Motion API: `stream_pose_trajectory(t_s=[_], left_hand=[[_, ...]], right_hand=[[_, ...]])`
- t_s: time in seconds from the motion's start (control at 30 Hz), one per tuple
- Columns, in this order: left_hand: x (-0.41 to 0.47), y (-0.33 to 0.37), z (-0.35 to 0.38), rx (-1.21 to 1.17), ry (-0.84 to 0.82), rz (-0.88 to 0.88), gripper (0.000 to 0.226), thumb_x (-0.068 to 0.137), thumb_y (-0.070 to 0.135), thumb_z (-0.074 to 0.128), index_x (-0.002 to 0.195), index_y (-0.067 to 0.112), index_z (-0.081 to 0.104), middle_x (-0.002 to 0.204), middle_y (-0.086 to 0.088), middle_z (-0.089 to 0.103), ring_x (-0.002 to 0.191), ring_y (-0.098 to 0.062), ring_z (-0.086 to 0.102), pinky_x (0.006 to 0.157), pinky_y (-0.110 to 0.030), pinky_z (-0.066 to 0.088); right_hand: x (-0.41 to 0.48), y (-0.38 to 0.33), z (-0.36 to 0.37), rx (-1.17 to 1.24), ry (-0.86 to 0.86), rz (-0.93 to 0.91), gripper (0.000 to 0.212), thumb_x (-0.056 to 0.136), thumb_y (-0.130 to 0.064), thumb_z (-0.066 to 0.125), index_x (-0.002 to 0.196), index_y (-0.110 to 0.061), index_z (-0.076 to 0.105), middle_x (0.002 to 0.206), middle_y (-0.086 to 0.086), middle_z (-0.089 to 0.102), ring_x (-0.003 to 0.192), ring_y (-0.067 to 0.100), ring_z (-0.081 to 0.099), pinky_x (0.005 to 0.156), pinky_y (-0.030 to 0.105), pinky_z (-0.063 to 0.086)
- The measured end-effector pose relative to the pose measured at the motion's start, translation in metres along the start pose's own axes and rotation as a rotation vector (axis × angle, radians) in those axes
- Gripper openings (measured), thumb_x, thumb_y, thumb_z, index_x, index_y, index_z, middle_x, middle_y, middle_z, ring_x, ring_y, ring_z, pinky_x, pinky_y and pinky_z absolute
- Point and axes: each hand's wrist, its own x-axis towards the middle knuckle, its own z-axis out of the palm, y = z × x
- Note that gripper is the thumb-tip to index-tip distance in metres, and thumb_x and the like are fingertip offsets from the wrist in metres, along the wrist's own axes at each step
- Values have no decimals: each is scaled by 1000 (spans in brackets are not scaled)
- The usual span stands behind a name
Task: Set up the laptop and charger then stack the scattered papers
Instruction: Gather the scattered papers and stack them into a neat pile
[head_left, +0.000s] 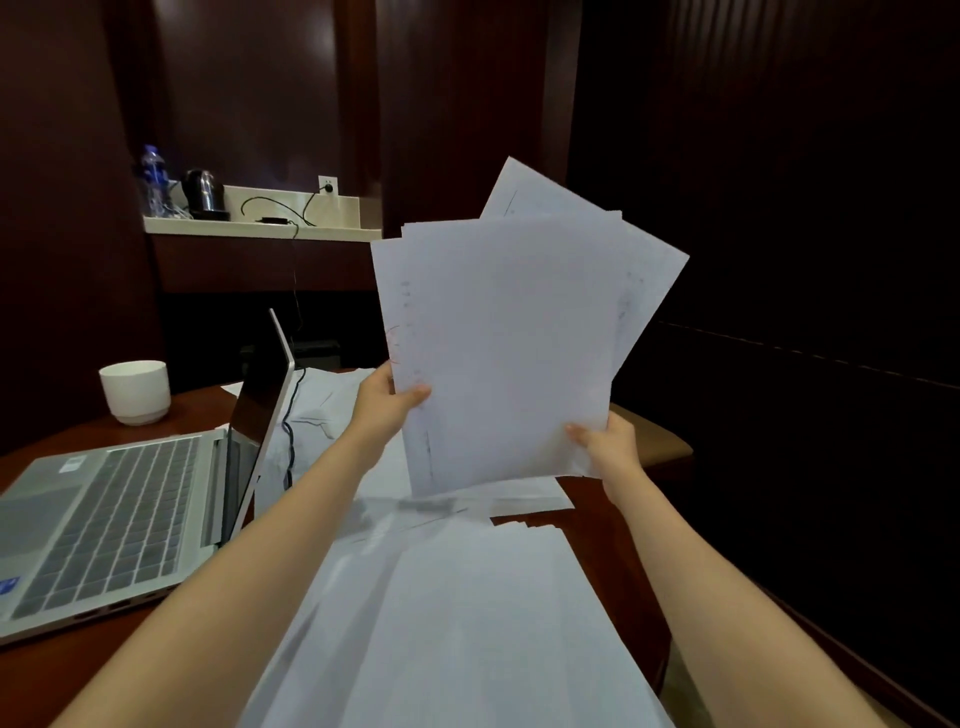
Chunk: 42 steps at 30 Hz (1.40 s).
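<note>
Head view shows the paper-stacking step under way. The laptop (119, 499) sits open at the left of the frame on the counter (615, 525). A dark cable (289, 436) runs from behind its screen up toward a wall socket (328, 186) at upper left. I judge the laptop and charger part done, though the plug at the laptop itself is hidden.

A bunch of held sheets (509, 353) stands upright in the middle of the frame, lifted clear above the counter. The sheets are fanned and uneven, with one turned askew behind the others at the top right.

The left hand (387, 402) grips the bunch at its lower left edge, thumb pressed on the front face and fingers hidden behind. The right hand (605, 441) pinches the lower right corner the same way. Both bare forearms reach forward from the lower corners of the frame, wrists raised.

More loose papers (467, 597) lie spread on the counter from the lower middle up to behind the laptop screen.

The next move probably calls for squaring the bunch. That means easing both grips so the sheets can slide, then knocking the bottom edge on the counter until the corners line up. After that the bunch can be laid down flat and the remaining papers gathered onto it.
</note>
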Motion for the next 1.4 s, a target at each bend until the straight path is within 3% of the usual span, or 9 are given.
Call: stream_pose_trajectory(t_s=[0.17, 0.3, 0.43, 0.67, 0.9, 1.07, 1.2, 1.33, 1.4], left_hand=[[1, 17, 1, 34, 2, 116, 43, 84, 10, 66, 124, 6, 51, 111, -2, 59, 101, -16, 57, 81, -19, 44], [-1, 31, 8, 66, -20, 243, 38, 86, 8, 64, 122, 2, 52, 96, 5, 60, 85, -3, 57, 63, -2, 46], [3, 40, 8, 52, -4, 266, 40, 86, 12, 65, 123, 5, 52, 108, 0, 59, 98, -14, 56, 78, -16, 46], [1, 29, 8, -26, 135, 78, 66, 81, 25, 70, 135, 10, 34, 118, 2, 49, 104, -13, 51, 87, -26, 42], [-1, 26, 11, -83, 87, 45, 43, 83, 13, 68, 123, 6, 55, 108, -1, 59, 100, -17, 56, 85, -28, 43], [2, 27, 12, -224, 205, -38, 35, 86, 10, 65, 119, 2, 57, 108, -8, 61, 97, -24, 59, 86, -36, 47], [6, 22, 8, -414, 264, -109, 37, 86, 10, 65, 121, 3, 56, 113, -10, 62, 110, -29, 59, 94, -40, 48], [9, 19, 7, -527, 295, -188, 46, 83, 16, 69, 124, 6, 52, 126, -8, 59, 117, -27, 56, 102, -45, 43], [10, 18, 9, -547, 284, -216, 54, 81, 20, 72, 128, 7, 49, 129, -5, 57, 121, -26, 52, 104, -48, 40]], right_hand=[[-2, -21, 11, 123, -37, -70, 41, 86, -15, 66, 124, -7, 54, 121, 10, 61, 105, 23, 58, 93, 35, 46], [-6, -34, 19, 144, -142, -227, 41, 93, -19, 56, 131, -7, 47, 119, 8, 58, 106, 24, 57, 88, 36, 50], [-2, -43, 20, 142, -65, -231, 33, 95, -18, 54, 124, -3, 49, 110, 7, 57, 101, 24, 55, 78, 32, 49], [-4, -33, 26, 150, -30, -150, 44, 93, -25, 57, 131, -11, 40, 117, 3, 54, 104, 20, 56, 82, 30, 48], [-7, -42, 37, 110, -57, -175, 39, 99, -19, 45, 136, -10, 38, 123, 5, 52, 107, 19, 52, 83, 28, 40], [-6, -31, 35, 39, -45, -147, 45, 91, -13, 57, 132, -9, 39, 130, 12, 52, 116, 28, 53, 92, 35, 46], [-7, -15, 25, -20, 18, -58, 57, 88, -19, 64, 136, -10, 33, 135, 12, 45, 120, 27, 47, 92, 30, 40], [-4, -5, 19, 148, 66, 127, 72, 83, -23, 70, 141, -12, 29, 139, 10, 42, 125, 29, 44, 104, 40, 36], [-5, -2, 17, 284, -21, 229, 66, 83, -23, 70, 137, -11, 36, 134, 11, 49, 122, 30, 49, 103, 45, 40]])
